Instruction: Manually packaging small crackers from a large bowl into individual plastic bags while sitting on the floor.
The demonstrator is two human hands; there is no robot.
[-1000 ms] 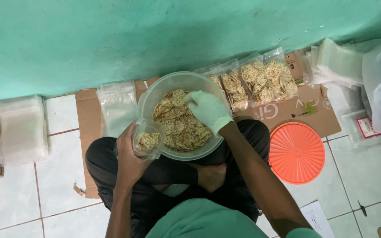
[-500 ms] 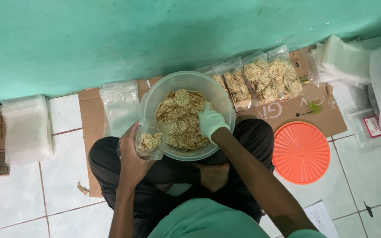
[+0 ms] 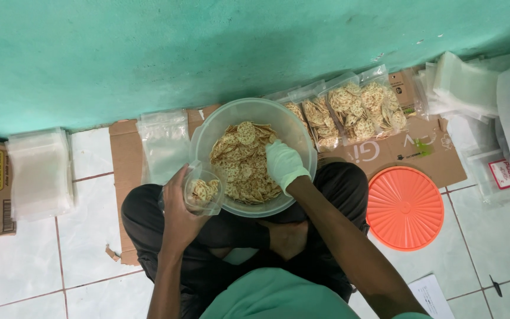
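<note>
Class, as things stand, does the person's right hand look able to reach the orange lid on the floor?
Probably yes: the right hand is in the bowl, and the orange lid lies uncovered on that side.

A clear plastic bowl (image 3: 208,133) of round lattice crackers (image 3: 240,159) sits at the centre, on the seated person's lap. The gloved right hand (image 3: 284,165) reaches into it at 3 o'clock, while the bare left hand (image 3: 178,204) holds a small, partly filled clear bag (image 3: 203,190) at its 8 o'clock rim. Filled bags (image 3: 349,109) lie at 2 o'clock, an orange lid (image 3: 404,208) at 4 o'clock.
</note>
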